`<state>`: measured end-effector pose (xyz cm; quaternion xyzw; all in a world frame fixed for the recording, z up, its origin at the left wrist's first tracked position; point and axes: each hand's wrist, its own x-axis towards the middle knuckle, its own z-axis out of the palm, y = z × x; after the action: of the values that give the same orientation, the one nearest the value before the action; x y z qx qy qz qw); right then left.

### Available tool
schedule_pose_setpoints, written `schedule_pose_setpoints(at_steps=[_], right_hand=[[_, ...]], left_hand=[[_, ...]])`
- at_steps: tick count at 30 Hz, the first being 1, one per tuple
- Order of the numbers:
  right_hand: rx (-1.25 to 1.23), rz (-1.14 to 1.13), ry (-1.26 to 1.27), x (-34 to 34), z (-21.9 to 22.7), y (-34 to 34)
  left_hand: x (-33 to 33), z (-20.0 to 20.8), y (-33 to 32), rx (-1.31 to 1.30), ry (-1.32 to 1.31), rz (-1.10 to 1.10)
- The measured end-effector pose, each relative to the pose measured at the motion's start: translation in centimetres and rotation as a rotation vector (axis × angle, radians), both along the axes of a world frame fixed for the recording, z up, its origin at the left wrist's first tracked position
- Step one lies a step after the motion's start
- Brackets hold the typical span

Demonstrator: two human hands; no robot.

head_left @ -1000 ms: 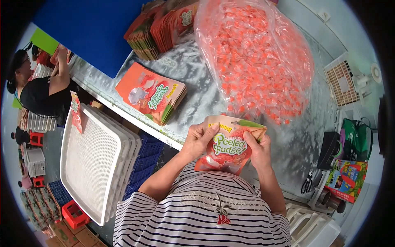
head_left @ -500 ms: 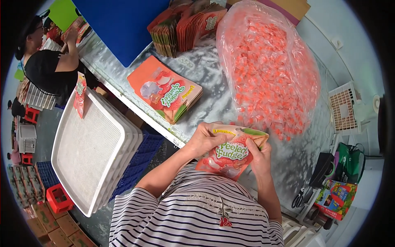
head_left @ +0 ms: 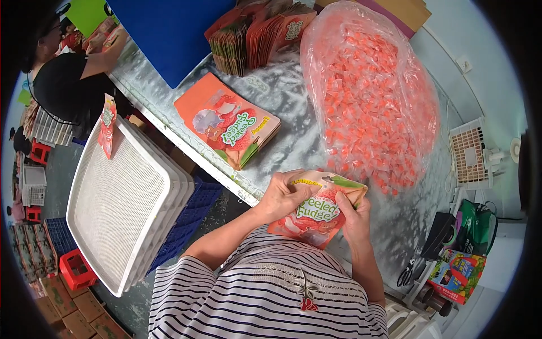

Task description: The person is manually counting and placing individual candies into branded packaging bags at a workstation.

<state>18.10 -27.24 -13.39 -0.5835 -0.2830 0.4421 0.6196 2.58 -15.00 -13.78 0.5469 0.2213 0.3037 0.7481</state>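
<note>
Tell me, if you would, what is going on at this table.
A person in a striped top is gripping a red pouch near its upper corners, with the left hand and right hand; whether it is open, I cannot tell. On the table lie a stack of similar pouches and a large clear bag of small red wrapped pieces. White trays are stacked to the left, and a co-worker sits beyond.
</note>
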Motion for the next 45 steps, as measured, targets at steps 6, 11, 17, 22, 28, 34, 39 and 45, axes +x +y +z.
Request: schedule_pose_setpoints(at_steps=[6,11,17,22,28,34,39,45], right_hand=[[-0.021,0.055,-0.251,0.9,1.3,-0.2],[0.269,0.124,-0.722,2.2,4.4,-0.8],[0.272,0.002,-1.010,2.8,7.9,-1.0],[0.267,0.131,-1.425,2.5,7.9,-0.2],[0.394,0.100,-1.590,2.0,6.3,0.2],[0.464,0.100,-1.673,2.0,6.2,0.0],[0.363,0.077,-1.516,1.7,6.7,0.5],[0.215,0.245,-1.269,2.8,8.3,0.6]], left_hand=[[-1.7,1.3,1.4,0.011,0.211,-0.253],[-2.6,3.4,1.0,0.778,0.184,-0.117],[-1.4,3.0,0.7,0.872,0.259,-0.096],[-1.0,2.6,-0.3,0.796,0.221,-0.098],[-1.1,2.4,-0.8,0.709,0.237,-0.116],[-1.1,2.4,-1.0,0.665,0.237,-0.119],[-1.2,2.2,-0.9,0.637,0.239,-0.127],[-1.4,2.3,-0.6,0.591,0.195,-0.151]])
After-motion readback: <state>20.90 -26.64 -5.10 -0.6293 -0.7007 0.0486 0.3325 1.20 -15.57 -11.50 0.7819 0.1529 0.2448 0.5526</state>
